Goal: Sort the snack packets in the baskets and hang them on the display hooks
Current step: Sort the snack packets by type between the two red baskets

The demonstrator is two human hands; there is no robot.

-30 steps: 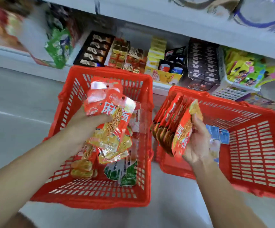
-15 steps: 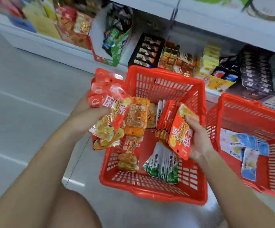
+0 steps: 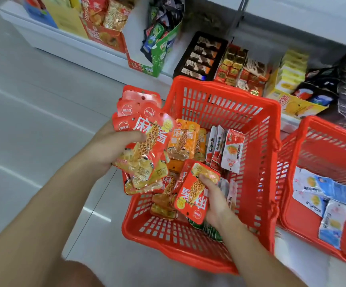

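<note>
My left hand (image 3: 108, 148) grips a fanned stack of red snack packets (image 3: 145, 139) over the left rim of a red basket (image 3: 257, 195). Lower in that basket my right hand (image 3: 215, 201) holds one red packet (image 3: 195, 193), turned upside down. Orange packets (image 3: 182, 141), red-and-white packets (image 3: 230, 150) and a green packet (image 3: 209, 229) lie in the basket. A second red basket (image 3: 325, 146) at the right holds several blue-and-white packets (image 3: 329, 201). No display hooks are in view.
Both baskets stand on a pale tiled floor (image 3: 33, 125). Behind them runs a low white shelf (image 3: 68, 46) with cartons of snacks, a black tray of dark packets (image 3: 201, 56) and a yellow box (image 3: 294, 100). My knee (image 3: 72, 274) shows at the bottom.
The view has swung left, so the left basket now sits in the middle. My right hand, earlier beside a standing row of red packets, has come down into the left basket with one packet.
</note>
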